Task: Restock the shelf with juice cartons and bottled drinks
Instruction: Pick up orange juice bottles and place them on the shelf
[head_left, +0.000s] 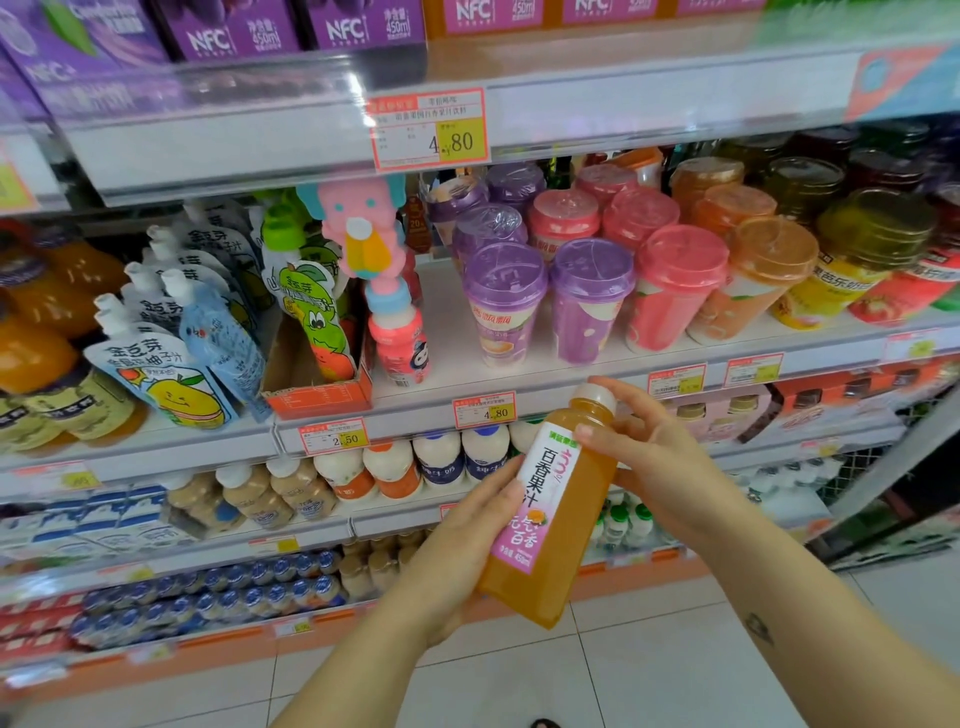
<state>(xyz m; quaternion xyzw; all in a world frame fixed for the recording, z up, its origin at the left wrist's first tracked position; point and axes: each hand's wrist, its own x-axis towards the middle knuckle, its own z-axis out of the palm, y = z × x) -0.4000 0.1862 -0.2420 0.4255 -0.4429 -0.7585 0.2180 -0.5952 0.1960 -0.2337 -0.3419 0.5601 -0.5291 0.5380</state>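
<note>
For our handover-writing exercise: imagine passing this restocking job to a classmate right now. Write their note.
Left hand: grips the lower part of the orange juice bottle.
Right hand: holds the same bottle near its top.
Bottle: tilted, in front of the shelves, on none yet.
Shelves: purple NFC cartons on top, lidded cups below.
Done: bottle in hand. Left: set it on its shelf; which slot, cannot tell.

- Foreground: bottle held between my left hand, lower, and my right hand, upper.
- Behind, on shelf: cups right of pouches.
</note>
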